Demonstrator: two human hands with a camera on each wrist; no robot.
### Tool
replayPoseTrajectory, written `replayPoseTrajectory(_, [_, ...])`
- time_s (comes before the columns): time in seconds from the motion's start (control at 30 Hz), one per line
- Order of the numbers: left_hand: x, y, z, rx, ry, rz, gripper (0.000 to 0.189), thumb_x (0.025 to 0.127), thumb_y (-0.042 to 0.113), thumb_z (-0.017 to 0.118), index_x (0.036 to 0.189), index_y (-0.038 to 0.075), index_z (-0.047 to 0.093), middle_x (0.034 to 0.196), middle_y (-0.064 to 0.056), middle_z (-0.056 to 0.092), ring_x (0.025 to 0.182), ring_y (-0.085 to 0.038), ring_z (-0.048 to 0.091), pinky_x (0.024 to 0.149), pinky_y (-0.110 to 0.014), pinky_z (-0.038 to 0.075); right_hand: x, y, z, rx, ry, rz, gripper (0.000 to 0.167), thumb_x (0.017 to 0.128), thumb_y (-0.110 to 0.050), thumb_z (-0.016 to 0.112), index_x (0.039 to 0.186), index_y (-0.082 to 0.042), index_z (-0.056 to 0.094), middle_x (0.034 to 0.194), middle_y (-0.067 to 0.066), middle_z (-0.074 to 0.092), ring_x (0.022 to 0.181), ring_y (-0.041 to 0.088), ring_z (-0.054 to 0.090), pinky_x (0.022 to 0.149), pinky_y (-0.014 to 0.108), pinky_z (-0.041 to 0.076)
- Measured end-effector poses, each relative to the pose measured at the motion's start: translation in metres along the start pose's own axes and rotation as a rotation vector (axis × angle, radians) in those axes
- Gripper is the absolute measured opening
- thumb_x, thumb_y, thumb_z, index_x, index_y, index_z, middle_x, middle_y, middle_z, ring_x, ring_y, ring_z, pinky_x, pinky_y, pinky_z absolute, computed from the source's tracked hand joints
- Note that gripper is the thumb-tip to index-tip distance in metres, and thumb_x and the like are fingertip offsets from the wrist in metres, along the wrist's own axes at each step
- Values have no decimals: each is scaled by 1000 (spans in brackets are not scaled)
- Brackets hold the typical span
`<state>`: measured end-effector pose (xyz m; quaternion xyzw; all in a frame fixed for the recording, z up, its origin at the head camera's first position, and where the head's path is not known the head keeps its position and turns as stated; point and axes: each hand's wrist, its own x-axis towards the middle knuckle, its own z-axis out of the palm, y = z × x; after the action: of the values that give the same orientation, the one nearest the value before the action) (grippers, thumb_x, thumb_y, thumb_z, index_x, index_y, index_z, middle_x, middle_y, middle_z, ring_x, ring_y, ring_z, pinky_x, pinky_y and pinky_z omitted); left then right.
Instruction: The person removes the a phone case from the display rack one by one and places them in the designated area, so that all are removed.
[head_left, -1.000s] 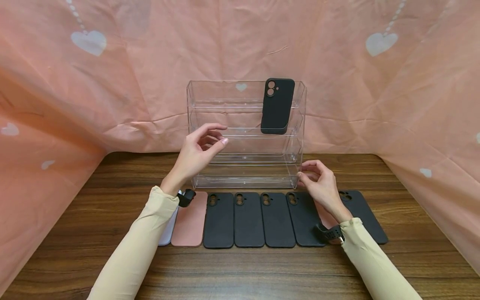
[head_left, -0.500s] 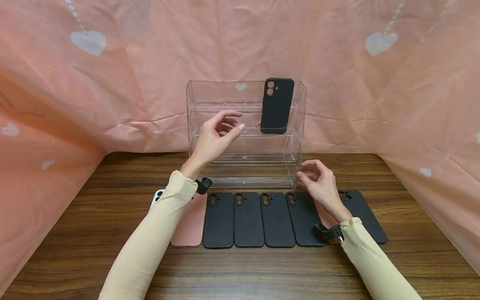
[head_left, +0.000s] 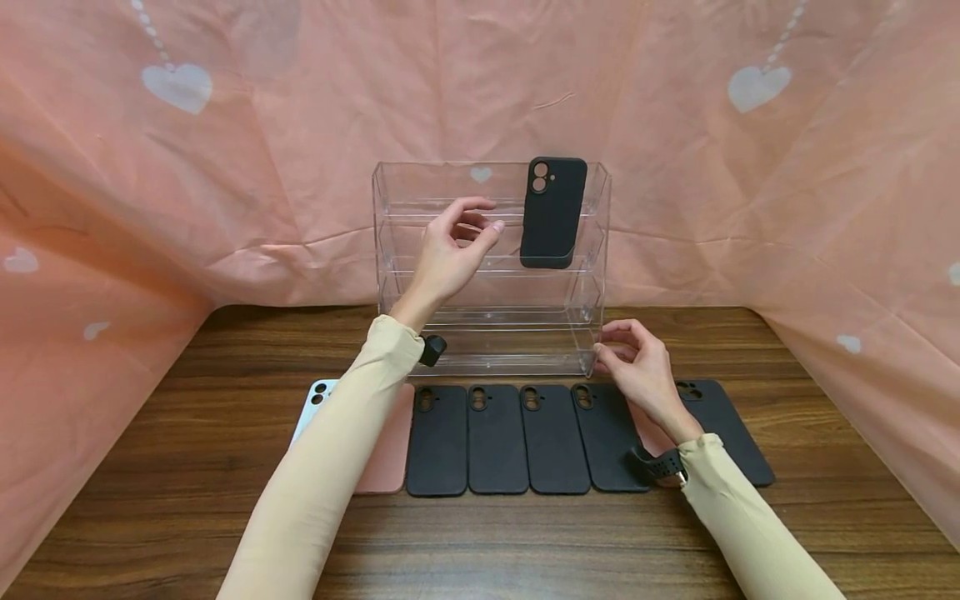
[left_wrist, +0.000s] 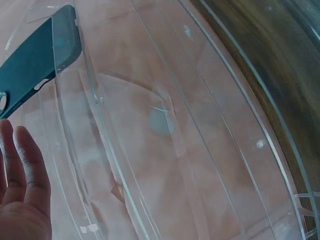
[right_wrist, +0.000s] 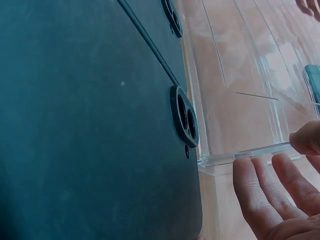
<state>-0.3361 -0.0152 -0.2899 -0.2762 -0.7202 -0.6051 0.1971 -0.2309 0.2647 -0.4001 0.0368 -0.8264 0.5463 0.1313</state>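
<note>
A clear acrylic display rack (head_left: 487,365) with stepped tiers stands on the wooden table. One black phone case (head_left: 555,217) leans upright in its upper tier, on the right, camera cutout at the top. My left hand (head_left: 453,250) is raised before the upper tiers, left of that case, fingers loosely bent and nothing between them. In the left wrist view its fingertips (left_wrist: 30,150) show just below the black case (left_wrist: 40,60). My right hand (head_left: 637,362) touches the rack's lower right side, its fingertips (right_wrist: 245,170) right at the clear side edge (right_wrist: 265,150).
Below the rack lies a row of phone cases: several black cases (head_left: 498,442), a pink case (head_left: 386,458) and a pale blue case (head_left: 307,408) partly under my left sleeve. Another pink case (head_left: 648,429) and a black case (head_left: 727,433) lie by my right wrist. Pink cloth (head_left: 300,167) hangs behind.
My left hand has moved up and to the right across the front of the rack, closer to the standing black case. More of the pale blue case shows. My right hand stays at the rack's side.
</note>
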Motion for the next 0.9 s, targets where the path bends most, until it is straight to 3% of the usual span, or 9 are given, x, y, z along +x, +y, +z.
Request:
replayPoseTrajectory(0.27, [10,-6,13,10,-6,-12,32,95,16,71,125,5,67,101,-13,69,91,-24,67,89,-40,59,0,-2,0,3,4,-2,31,96,-4,67,125,3,57,121,28,65,87,9,75,75,30,65])
replayPoseTrajectory(0.53, [20,-8,27,26,-3,-76,32,95,18,72,125,8,67,102,-12,72,93,-25,73,87,-29,60,0,-3,-2,-8,-10,-10,30,98,-5,66,125,2,56,123,28,64,88,9,75,76,30,65])
replayPoseTrajectory(0.9, [22,-7,41,105,-8,-127,31,96,24,70,126,14,66,107,-7,72,96,-21,76,85,-25,62,-3,-1,-3,0,-6,-31,29,97,-3,66,124,2,57,120,29,63,90,16,76,76,29,65])
